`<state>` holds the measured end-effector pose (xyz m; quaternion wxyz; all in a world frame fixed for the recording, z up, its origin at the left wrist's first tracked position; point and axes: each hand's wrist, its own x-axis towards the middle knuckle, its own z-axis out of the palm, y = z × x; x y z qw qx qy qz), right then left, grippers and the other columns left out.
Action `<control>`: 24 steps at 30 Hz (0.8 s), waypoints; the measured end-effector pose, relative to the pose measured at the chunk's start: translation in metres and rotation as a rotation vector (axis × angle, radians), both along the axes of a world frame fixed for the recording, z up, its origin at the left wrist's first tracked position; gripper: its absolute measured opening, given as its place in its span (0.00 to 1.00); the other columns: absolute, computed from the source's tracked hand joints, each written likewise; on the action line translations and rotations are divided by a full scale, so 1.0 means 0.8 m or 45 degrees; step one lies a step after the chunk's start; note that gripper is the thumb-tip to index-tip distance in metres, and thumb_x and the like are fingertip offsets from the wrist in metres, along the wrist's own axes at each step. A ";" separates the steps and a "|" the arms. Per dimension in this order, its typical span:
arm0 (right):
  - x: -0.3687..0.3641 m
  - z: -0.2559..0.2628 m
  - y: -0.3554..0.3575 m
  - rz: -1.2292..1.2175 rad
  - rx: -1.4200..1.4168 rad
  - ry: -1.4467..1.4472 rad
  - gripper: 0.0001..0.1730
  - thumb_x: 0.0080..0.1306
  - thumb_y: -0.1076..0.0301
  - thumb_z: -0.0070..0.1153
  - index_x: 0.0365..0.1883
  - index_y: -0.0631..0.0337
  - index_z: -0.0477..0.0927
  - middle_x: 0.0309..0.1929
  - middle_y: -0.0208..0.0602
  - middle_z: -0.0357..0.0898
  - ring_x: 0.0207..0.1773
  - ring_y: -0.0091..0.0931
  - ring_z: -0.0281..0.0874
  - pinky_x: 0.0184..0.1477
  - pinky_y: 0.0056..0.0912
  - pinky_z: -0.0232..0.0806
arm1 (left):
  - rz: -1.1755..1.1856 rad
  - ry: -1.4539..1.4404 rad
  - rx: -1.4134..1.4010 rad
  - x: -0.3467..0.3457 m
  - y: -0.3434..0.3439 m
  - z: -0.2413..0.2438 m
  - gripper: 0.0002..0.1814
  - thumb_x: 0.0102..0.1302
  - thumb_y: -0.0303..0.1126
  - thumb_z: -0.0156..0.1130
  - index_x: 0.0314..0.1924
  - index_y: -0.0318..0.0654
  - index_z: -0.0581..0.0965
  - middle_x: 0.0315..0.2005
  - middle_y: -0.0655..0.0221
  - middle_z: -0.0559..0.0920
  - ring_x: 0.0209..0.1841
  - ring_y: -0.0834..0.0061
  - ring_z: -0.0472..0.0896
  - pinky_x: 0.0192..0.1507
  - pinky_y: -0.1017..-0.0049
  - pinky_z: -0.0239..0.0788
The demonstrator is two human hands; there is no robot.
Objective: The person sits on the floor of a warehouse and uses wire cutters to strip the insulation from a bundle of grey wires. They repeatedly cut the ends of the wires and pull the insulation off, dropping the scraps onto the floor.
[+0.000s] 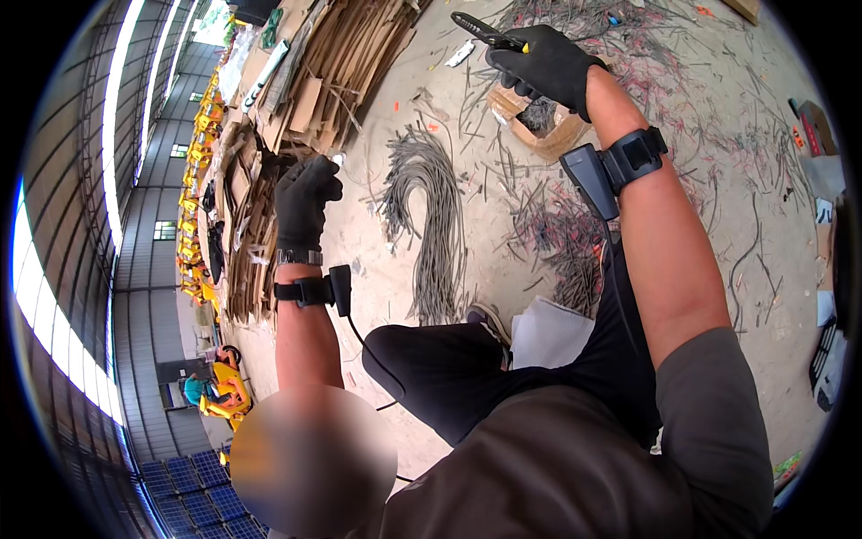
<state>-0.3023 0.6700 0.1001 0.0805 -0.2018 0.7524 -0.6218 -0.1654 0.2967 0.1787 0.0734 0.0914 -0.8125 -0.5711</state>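
My right hand (545, 64), in a black glove, grips a black hand tool with a toothed jaw and a bit of yellow, which looks like wire strippers (481, 30). Below that hand on the floor stands an open cardboard box (528, 131) with dark wire scraps inside. My left hand (306, 202), also gloved in black, is raised with curled fingers, and nothing shows in it. To its right, a long bundle of grey cables (438, 249) lies bent in a hook shape on the concrete.
Flattened cardboard stacks (337, 74) stand beyond my left hand. Grey and reddish wire scraps (566, 242) litter the floor (700, 263). A white sheet (549, 330) lies between my legs. Yellow vehicles (202, 182) line the wall at left, where a person in teal (195, 389) sits on one.
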 end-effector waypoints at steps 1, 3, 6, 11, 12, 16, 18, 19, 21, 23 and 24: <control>-0.001 -0.001 0.004 -0.025 -0.017 0.003 0.19 0.70 0.55 0.58 0.44 0.64 0.84 0.29 0.36 0.84 0.27 0.21 0.80 0.33 0.28 0.73 | 0.033 -0.022 -0.039 -0.008 0.006 0.004 0.12 0.70 0.35 0.64 0.41 0.33 0.83 0.30 0.68 0.86 0.24 0.77 0.80 0.29 0.78 0.71; -0.003 -0.001 0.011 -0.064 -0.085 -0.011 0.19 0.70 0.55 0.58 0.44 0.64 0.83 0.29 0.35 0.84 0.27 0.21 0.79 0.32 0.27 0.73 | 0.105 -0.066 -0.113 -0.022 0.017 0.012 0.12 0.69 0.37 0.66 0.41 0.33 0.84 0.30 0.68 0.86 0.26 0.78 0.81 0.30 0.78 0.72; -0.007 -0.001 0.018 -0.101 -0.228 -0.045 0.18 0.71 0.55 0.58 0.45 0.64 0.83 0.30 0.34 0.84 0.28 0.20 0.79 0.32 0.26 0.73 | 0.020 -0.107 -0.438 -0.044 0.023 0.017 0.14 0.68 0.38 0.68 0.39 0.32 0.85 0.28 0.70 0.86 0.28 0.80 0.81 0.31 0.79 0.72; -0.008 0.006 0.026 -0.135 -0.577 -0.088 0.17 0.69 0.57 0.62 0.44 0.65 0.83 0.31 0.35 0.84 0.29 0.20 0.79 0.31 0.24 0.72 | -0.228 -0.047 -0.625 -0.106 0.029 -0.011 0.14 0.66 0.38 0.70 0.39 0.31 0.85 0.27 0.73 0.84 0.29 0.84 0.79 0.33 0.80 0.70; -0.011 0.006 0.033 -0.137 -0.631 -0.100 0.18 0.69 0.58 0.63 0.43 0.67 0.82 0.31 0.37 0.84 0.30 0.21 0.80 0.32 0.23 0.73 | -0.257 -0.086 -0.575 -0.122 0.047 -0.019 0.14 0.67 0.38 0.69 0.41 0.31 0.85 0.30 0.72 0.85 0.30 0.83 0.80 0.36 0.80 0.72; -0.003 0.016 0.044 -0.172 -0.540 -0.045 0.17 0.74 0.62 0.57 0.53 0.66 0.83 0.37 0.38 0.86 0.33 0.23 0.83 0.38 0.26 0.77 | -0.335 -0.062 -0.443 -0.178 0.097 -0.058 0.14 0.68 0.38 0.69 0.41 0.32 0.85 0.30 0.72 0.85 0.31 0.83 0.80 0.35 0.80 0.74; 0.002 0.020 0.049 -0.177 -0.498 -0.043 0.17 0.74 0.61 0.57 0.53 0.66 0.83 0.36 0.38 0.85 0.34 0.23 0.83 0.39 0.26 0.77 | -0.371 -0.020 -0.378 -0.206 0.129 -0.077 0.14 0.68 0.38 0.68 0.40 0.31 0.85 0.30 0.73 0.84 0.30 0.83 0.80 0.35 0.81 0.74; 0.006 0.022 0.048 -0.168 -0.489 -0.046 0.18 0.74 0.61 0.57 0.53 0.66 0.83 0.36 0.38 0.85 0.34 0.23 0.83 0.39 0.27 0.77 | -0.371 -0.014 -0.336 -0.216 0.138 -0.083 0.14 0.68 0.38 0.68 0.40 0.31 0.85 0.30 0.73 0.84 0.30 0.83 0.80 0.35 0.81 0.73; 0.018 0.036 0.052 -0.201 -0.489 -0.047 0.17 0.74 0.61 0.57 0.50 0.67 0.83 0.34 0.38 0.85 0.34 0.23 0.82 0.38 0.26 0.76 | -0.440 0.037 -0.214 -0.249 0.154 -0.107 0.14 0.68 0.38 0.68 0.41 0.31 0.85 0.29 0.73 0.84 0.29 0.83 0.79 0.33 0.81 0.72; 0.022 0.041 0.051 -0.235 -0.530 -0.104 0.16 0.71 0.61 0.59 0.46 0.68 0.83 0.32 0.38 0.84 0.32 0.22 0.81 0.37 0.25 0.74 | -0.435 0.081 -0.191 -0.274 0.173 -0.129 0.14 0.68 0.38 0.68 0.40 0.32 0.85 0.28 0.73 0.83 0.28 0.83 0.79 0.33 0.80 0.72; 0.022 0.041 0.055 -0.238 -0.541 -0.104 0.16 0.72 0.63 0.58 0.48 0.68 0.83 0.31 0.37 0.83 0.32 0.22 0.80 0.37 0.25 0.73 | -0.445 0.071 -0.198 -0.286 0.184 -0.139 0.14 0.67 0.38 0.68 0.40 0.31 0.85 0.27 0.72 0.83 0.28 0.82 0.79 0.33 0.80 0.72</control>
